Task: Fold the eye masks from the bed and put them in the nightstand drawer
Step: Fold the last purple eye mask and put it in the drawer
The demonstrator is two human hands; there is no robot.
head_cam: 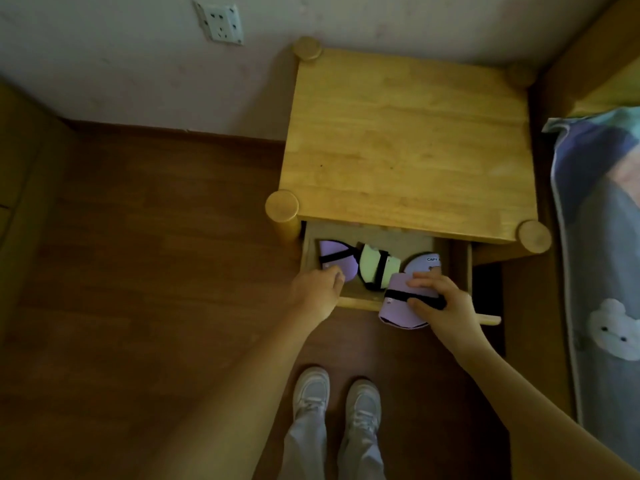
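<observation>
From the head camera, looking straight down, a wooden nightstand (pixel 408 140) stands against the wall with its drawer (pixel 360 301) pulled open toward the person.

Both bare arms reach forward from the bottom edge of the view. The left arm runs up from the lower left, and the left hand (pixel 317 289) rests at the drawer's near left corner, its fingers curled loosely and their tips touching the lower edge of a folded purple eye mask (pixel 337 258) that lies inside along the left side. Whether that hand is pinching the mask or only resting against it cannot be told.

The right arm comes in from the lower right. The right hand (pixel 446 306) is clamped on a second folded purple eye mask (pixel 398 308) with a black strap, thumb below and fingers laid over the top, holding it over the drawer's front edge, partly outside the drawer.

Inside the drawer, a pale green eye mask (pixel 375 268) with a black strap lies in the middle, and a purple mask with printed lettering (pixel 424 263) lies toward the right side, just behind the right hand's fingers.

The bed (pixel 602 237), covered with a patterned sheet, runs along the right edge. White shoes (pixel 337 400) stand on the wooden floor (pixel 156 271) below the drawer.
</observation>
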